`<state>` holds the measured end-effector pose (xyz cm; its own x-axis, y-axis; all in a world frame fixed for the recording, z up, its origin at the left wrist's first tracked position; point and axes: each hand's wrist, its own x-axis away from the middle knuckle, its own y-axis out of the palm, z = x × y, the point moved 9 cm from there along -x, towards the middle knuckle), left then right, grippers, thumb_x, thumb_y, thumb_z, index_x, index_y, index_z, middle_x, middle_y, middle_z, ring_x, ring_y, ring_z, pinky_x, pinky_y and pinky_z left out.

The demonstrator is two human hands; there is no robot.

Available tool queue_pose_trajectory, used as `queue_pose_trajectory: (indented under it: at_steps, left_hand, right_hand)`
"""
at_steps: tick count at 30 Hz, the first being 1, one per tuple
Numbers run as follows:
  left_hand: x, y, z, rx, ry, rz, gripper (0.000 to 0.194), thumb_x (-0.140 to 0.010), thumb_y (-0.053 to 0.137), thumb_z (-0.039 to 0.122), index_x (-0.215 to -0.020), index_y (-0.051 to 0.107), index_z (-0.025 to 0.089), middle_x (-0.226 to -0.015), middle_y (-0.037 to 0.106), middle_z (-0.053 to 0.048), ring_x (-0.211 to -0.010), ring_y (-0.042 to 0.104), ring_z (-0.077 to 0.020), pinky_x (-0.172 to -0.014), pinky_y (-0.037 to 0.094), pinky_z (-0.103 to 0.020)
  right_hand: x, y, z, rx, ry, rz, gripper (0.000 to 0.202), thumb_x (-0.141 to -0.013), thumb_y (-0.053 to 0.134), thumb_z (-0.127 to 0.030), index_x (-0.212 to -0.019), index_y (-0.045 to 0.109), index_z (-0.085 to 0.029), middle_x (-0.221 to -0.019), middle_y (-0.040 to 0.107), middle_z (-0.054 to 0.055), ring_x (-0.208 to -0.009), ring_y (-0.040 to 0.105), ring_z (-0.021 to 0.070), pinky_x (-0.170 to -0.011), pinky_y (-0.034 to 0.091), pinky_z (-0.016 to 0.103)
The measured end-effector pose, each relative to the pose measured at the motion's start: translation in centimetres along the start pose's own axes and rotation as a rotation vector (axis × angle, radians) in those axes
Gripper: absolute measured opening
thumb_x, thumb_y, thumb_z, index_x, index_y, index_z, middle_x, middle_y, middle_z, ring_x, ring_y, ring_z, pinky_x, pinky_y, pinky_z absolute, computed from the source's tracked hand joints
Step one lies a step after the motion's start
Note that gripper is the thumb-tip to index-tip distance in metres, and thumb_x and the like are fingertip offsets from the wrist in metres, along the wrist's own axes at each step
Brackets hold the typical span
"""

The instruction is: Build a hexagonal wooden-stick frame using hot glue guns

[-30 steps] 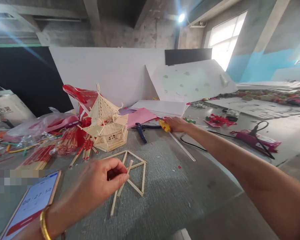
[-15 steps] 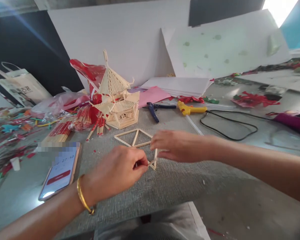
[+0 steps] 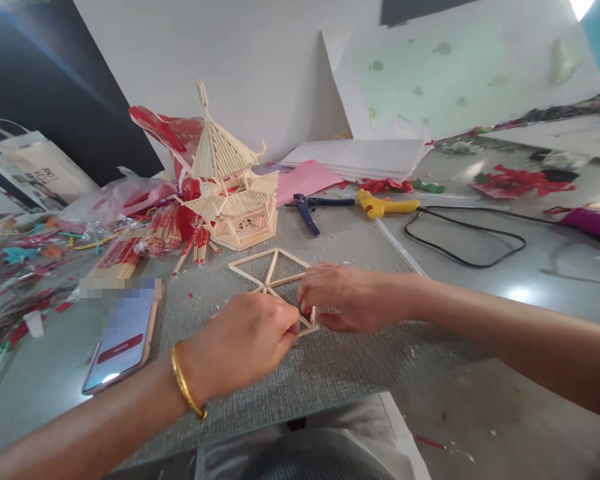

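Observation:
A flat frame of pale wooden sticks (image 3: 271,269), with outer edges and spokes meeting in its middle, lies on the grey mat. My left hand (image 3: 250,333), wearing a gold bangle at the wrist, has its fingers closed in a pinch on a stick at the frame's near edge. At the right corner, the fingers of my right hand (image 3: 347,297) curl around the frame's side. Both hands cover much of the near part, and the fingertips are partly hidden. Beyond the frame stands a stick-built pavilion model (image 3: 245,217) with a pointed roof.
Behind my right hand lie dark blue cutters (image 3: 307,217) and a yellow glue gun (image 3: 390,205) with a glue stick and black cord. A phone (image 3: 123,347) rests at left, near bundled sticks (image 3: 160,233) and plastic scraps. Pink paper (image 3: 307,181) and white sheets lie at the back.
My view has tilted slightly downward. My left hand has shifted a little right along the frame's near edge; my right hand has settled lower, its fingers at the frame's right corner.

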<state>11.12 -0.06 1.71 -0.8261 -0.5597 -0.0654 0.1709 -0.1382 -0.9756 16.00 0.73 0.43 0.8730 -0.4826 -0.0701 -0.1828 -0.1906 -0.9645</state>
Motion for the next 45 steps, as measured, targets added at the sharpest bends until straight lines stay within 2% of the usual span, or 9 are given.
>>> queue_pose_trajectory:
  at_steps: [3, 12, 16, 21, 23, 32, 45]
  left_hand:
    - [-0.1, 0.3, 0.1, -0.010, 0.030, -0.015, 0.014, -0.078, 0.058, 0.012, -0.067, 0.065, 0.018, -0.065, 0.068, -0.003, -0.060, 0.061, -0.0180, -0.053, 0.030, -0.027]
    - [-0.1, 0.4, 0.3, -0.004, 0.080, 0.039, 0.017, -0.076, 0.060, 0.012, -0.061, 0.065, 0.020, -0.057, 0.065, -0.003, -0.053, 0.059, -0.0167, -0.051, 0.029, -0.027]
    - [-0.3, 0.9, 0.1, -0.049, 0.060, -0.020, 0.019, -0.076, 0.058, 0.013, -0.059, 0.063, 0.018, -0.056, 0.064, -0.004, -0.052, 0.057, -0.0163, -0.050, 0.029, -0.027]
    - [-0.4, 2.1, -0.5, -0.131, -0.025, -0.206, 0.021, -0.079, 0.050, 0.013, -0.064, 0.064, 0.016, -0.062, 0.065, -0.006, -0.058, 0.060, -0.0181, -0.052, 0.034, -0.027]
    - [-0.4, 2.3, -0.7, -0.160, -0.056, -0.237, 0.021, -0.079, 0.049, 0.014, -0.066, 0.065, 0.016, -0.064, 0.065, -0.006, -0.059, 0.060, -0.0175, -0.053, 0.035, -0.026]
    - [-0.3, 2.5, -1.1, -0.212, -0.070, -0.229, 0.021, -0.079, 0.047, 0.012, -0.070, 0.066, 0.015, -0.066, 0.066, -0.006, -0.060, 0.061, -0.0163, -0.052, 0.037, -0.025]
    - [-0.5, 2.8, -0.8, -0.295, -0.084, -0.275, 0.021, -0.080, 0.048, 0.010, -0.074, 0.068, 0.013, -0.070, 0.070, -0.011, -0.064, 0.066, -0.0210, -0.051, 0.041, -0.027]
  right_hand:
    - [0.0, 0.2, 0.0, 0.024, -0.012, -0.002, 0.016, -0.076, 0.056, -0.006, -0.088, 0.063, -0.014, -0.088, 0.064, 0.005, -0.088, 0.055, 0.0171, -0.086, 0.040, 0.035]
    - [0.1, 0.4, -0.1, 0.052, -0.049, 0.023, 0.013, -0.079, 0.053, -0.010, -0.088, 0.062, -0.014, -0.087, 0.063, 0.005, -0.086, 0.056, 0.0167, -0.085, 0.041, 0.035]
    - [0.1, 0.3, -0.2, 0.053, -0.067, 0.035, 0.013, -0.079, 0.052, -0.009, -0.088, 0.061, -0.015, -0.088, 0.063, 0.005, -0.087, 0.055, 0.0164, -0.086, 0.040, 0.034]
    - [0.2, 0.5, -0.1, 0.059, -0.076, 0.035, 0.012, -0.080, 0.052, -0.010, -0.087, 0.061, -0.015, -0.088, 0.063, 0.005, -0.088, 0.054, 0.0164, -0.086, 0.039, 0.034]
    - [0.3, 0.5, -0.2, 0.067, -0.084, 0.045, 0.012, -0.080, 0.052, -0.011, -0.088, 0.061, -0.014, -0.089, 0.062, 0.005, -0.087, 0.054, 0.0165, -0.086, 0.039, 0.034]
    - [0.7, 0.5, -0.5, 0.130, -0.110, 0.076, 0.009, -0.083, 0.052, -0.014, -0.086, 0.061, -0.014, -0.091, 0.062, 0.006, -0.090, 0.052, 0.0167, -0.087, 0.040, 0.034]
    - [0.7, 0.6, -0.8, 0.171, -0.094, 0.066, 0.010, -0.085, 0.052, -0.016, -0.086, 0.061, -0.014, -0.090, 0.062, 0.006, -0.089, 0.052, 0.0162, -0.086, 0.043, 0.033]
